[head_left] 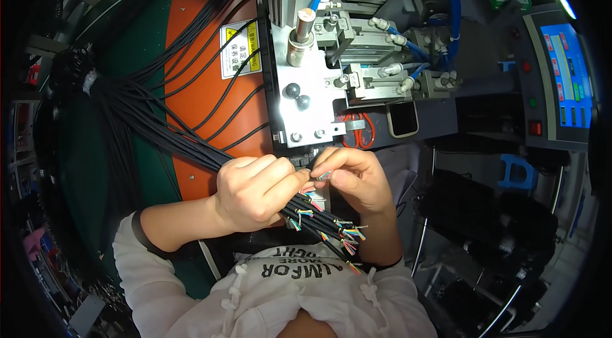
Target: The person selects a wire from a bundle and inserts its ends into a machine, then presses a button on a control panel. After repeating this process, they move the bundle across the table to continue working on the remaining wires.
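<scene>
The left hand (pixel 252 191) gripped a bundle of black cables (pixel 191 140) fanning across the orange desk (pixel 191 102). The right hand (pixel 354 178) pinched one cable's coloured wire ends (pixel 323 175) below the metal machine (pixel 306 83).

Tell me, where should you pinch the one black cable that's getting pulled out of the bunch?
Probably on its black jacket just behind the stripped coloured wires, coming from the right, as the right hand does. The left hand blocks the other side, clutching the cable bundle.
</scene>
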Available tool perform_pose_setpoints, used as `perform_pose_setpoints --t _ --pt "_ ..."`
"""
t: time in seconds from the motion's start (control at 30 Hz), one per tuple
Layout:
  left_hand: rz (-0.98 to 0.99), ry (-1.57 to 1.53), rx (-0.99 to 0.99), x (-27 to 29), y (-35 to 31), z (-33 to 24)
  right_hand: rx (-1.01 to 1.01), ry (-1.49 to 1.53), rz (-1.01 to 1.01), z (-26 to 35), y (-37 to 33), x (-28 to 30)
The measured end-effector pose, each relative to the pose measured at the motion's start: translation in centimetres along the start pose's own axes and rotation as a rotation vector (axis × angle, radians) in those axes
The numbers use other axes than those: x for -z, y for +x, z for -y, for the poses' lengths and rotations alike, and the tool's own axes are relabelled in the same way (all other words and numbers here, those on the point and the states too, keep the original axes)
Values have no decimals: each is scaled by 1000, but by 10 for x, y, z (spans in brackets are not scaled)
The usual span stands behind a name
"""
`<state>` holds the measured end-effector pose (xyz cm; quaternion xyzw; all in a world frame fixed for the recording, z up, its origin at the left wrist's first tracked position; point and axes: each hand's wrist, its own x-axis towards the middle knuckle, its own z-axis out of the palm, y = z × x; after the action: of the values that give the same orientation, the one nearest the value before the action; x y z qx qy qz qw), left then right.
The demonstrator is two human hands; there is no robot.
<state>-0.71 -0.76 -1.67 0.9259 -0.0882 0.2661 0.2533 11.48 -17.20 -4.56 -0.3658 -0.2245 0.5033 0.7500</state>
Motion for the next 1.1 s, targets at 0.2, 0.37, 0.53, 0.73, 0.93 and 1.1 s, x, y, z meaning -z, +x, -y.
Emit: perform_pose_setpoints --t 0.2,0.37,0.53,0.73,0.93,1.1 --pt "46 20 10 0 0 1 -33 -35 -11 3 0 -1" --pt "55 18 41 2 4 -1 -17 -125 -99 5 -1 -9" --pt "34 -30 60 -2 1 1 119 -507 -216 7 0 -20" --pt "-76 -52 41 -4 3 3 314 -842 -352 4 5 -32" --pt "-22 -45 2 -1 0 4 283 -760 -271 9 2 -24" --pt "-14 -31 -37 1 2 4 373 -858 -245 9 1 -22"
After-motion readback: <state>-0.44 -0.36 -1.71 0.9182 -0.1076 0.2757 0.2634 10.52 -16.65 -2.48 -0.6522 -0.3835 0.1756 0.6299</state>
